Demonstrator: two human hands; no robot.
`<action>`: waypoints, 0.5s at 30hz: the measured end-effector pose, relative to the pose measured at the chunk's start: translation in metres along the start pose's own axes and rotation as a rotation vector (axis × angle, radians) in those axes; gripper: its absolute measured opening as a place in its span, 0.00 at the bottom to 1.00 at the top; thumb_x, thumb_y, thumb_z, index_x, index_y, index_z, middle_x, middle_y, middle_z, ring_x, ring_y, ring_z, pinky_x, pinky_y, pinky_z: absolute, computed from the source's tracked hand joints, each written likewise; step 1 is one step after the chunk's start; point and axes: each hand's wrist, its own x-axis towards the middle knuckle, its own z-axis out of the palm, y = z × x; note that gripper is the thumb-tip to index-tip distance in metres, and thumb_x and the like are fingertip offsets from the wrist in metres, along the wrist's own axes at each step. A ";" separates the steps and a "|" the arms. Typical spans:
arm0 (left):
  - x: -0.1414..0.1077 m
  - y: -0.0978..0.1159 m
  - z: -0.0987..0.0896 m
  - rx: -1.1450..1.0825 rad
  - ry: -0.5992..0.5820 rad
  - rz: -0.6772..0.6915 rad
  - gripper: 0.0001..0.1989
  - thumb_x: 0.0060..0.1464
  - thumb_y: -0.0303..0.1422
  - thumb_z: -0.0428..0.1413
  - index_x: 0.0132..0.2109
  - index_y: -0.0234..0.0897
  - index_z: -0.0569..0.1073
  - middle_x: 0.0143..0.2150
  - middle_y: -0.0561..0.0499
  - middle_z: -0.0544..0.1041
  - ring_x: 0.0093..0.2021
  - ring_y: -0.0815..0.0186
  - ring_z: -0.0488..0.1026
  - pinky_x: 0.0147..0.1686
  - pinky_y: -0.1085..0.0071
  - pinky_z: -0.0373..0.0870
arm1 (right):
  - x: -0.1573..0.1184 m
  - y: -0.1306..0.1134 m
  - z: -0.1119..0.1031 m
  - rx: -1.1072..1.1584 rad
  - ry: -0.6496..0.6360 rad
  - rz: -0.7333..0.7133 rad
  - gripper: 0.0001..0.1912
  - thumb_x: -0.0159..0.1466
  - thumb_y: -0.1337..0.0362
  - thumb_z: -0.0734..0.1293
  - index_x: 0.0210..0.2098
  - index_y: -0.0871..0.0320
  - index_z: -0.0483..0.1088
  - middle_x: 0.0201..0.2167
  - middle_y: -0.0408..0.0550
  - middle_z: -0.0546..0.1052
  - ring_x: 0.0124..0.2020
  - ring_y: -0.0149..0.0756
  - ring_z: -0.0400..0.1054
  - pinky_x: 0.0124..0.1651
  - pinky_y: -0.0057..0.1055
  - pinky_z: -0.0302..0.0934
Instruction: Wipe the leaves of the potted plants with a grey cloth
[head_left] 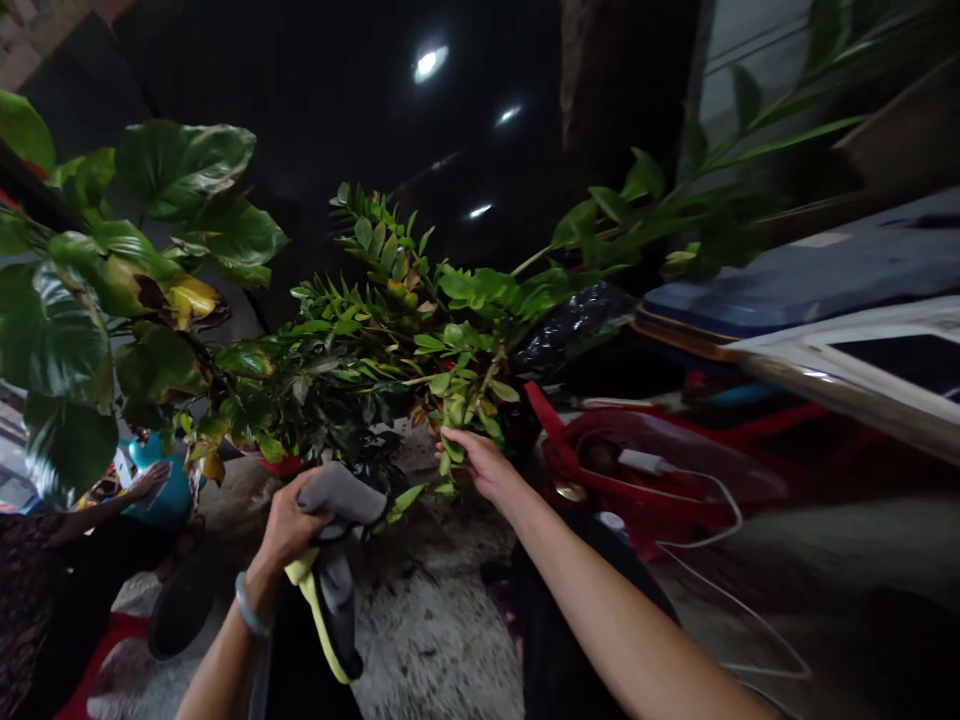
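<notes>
My left hand [294,520], with a pale bracelet on its wrist, is closed around a bunched grey and yellow cloth [341,497]. One end of the cloth hangs down below the fingers. My right hand [480,462] reaches forward, its fingers pinched on a leafy green stem [450,450] low on a potted plant. Glossy green foliage [390,300] spreads in front of both hands. Some of its lower leaves are brown or yellowed. Close to the cloth, a single light green leaf [406,502] points outward.
Large broad leaves [60,320] fill the left side. A person's hand [150,482] shows at the lower left, beside a turquoise object [171,490]. On the right stand a red plastic chair [555,430], a white cable [739,580] and a table-like edge [825,385]. The floor [435,620] is rough concrete.
</notes>
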 end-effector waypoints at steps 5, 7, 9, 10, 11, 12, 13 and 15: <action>0.024 0.049 -0.031 0.035 0.417 0.146 0.29 0.41 0.37 0.69 0.53 0.36 0.79 0.50 0.45 0.83 0.50 0.53 0.79 0.54 0.58 0.75 | 0.002 0.000 0.004 0.013 -0.003 -0.009 0.03 0.60 0.67 0.72 0.32 0.59 0.74 0.21 0.44 0.79 0.20 0.34 0.75 0.17 0.25 0.65; 0.034 0.050 -0.025 0.053 0.422 0.149 0.29 0.42 0.36 0.68 0.54 0.36 0.79 0.52 0.44 0.82 0.52 0.53 0.79 0.56 0.57 0.73 | 0.002 0.001 0.009 0.027 -0.005 -0.018 0.03 0.60 0.67 0.72 0.32 0.59 0.74 0.21 0.44 0.79 0.20 0.34 0.75 0.18 0.25 0.67; 0.033 0.035 -0.010 0.072 0.306 0.088 0.29 0.39 0.33 0.67 0.53 0.34 0.79 0.49 0.43 0.83 0.50 0.51 0.80 0.56 0.54 0.74 | 0.001 0.002 0.013 0.038 -0.008 -0.026 0.03 0.60 0.67 0.72 0.32 0.59 0.74 0.21 0.44 0.79 0.20 0.35 0.75 0.19 0.26 0.67; 0.027 0.024 -0.002 0.085 0.222 0.046 0.29 0.37 0.30 0.67 0.52 0.34 0.80 0.47 0.42 0.84 0.49 0.49 0.80 0.55 0.52 0.74 | 0.001 0.003 0.013 0.041 -0.012 -0.028 0.03 0.60 0.67 0.72 0.33 0.59 0.74 0.21 0.44 0.79 0.20 0.35 0.75 0.19 0.26 0.68; 0.019 0.012 0.006 0.098 0.120 0.005 0.29 0.35 0.28 0.66 0.51 0.34 0.80 0.45 0.43 0.85 0.47 0.48 0.81 0.53 0.52 0.75 | 0.001 0.004 0.014 0.042 -0.014 -0.028 0.03 0.60 0.68 0.72 0.33 0.59 0.74 0.21 0.44 0.79 0.20 0.35 0.75 0.19 0.26 0.68; 0.010 0.003 0.011 0.085 0.017 -0.023 0.29 0.35 0.26 0.65 0.50 0.34 0.81 0.43 0.43 0.85 0.46 0.47 0.81 0.52 0.52 0.75 | 0.001 0.004 0.013 0.040 -0.015 -0.025 0.03 0.59 0.68 0.73 0.33 0.59 0.74 0.20 0.44 0.79 0.20 0.35 0.75 0.19 0.27 0.67; 0.001 -0.002 0.013 0.056 -0.068 -0.040 0.29 0.35 0.25 0.64 0.50 0.35 0.82 0.43 0.44 0.85 0.45 0.48 0.81 0.50 0.53 0.76 | 0.001 0.005 0.013 0.036 -0.014 -0.020 0.04 0.58 0.69 0.73 0.33 0.59 0.74 0.20 0.44 0.79 0.19 0.35 0.74 0.19 0.27 0.67; -0.014 0.001 0.008 -0.024 -0.114 -0.031 0.28 0.36 0.25 0.65 0.50 0.36 0.82 0.43 0.44 0.85 0.45 0.49 0.82 0.49 0.56 0.77 | 0.002 0.005 0.011 0.024 -0.015 -0.010 0.06 0.57 0.69 0.74 0.33 0.59 0.74 0.19 0.44 0.79 0.19 0.36 0.74 0.18 0.26 0.66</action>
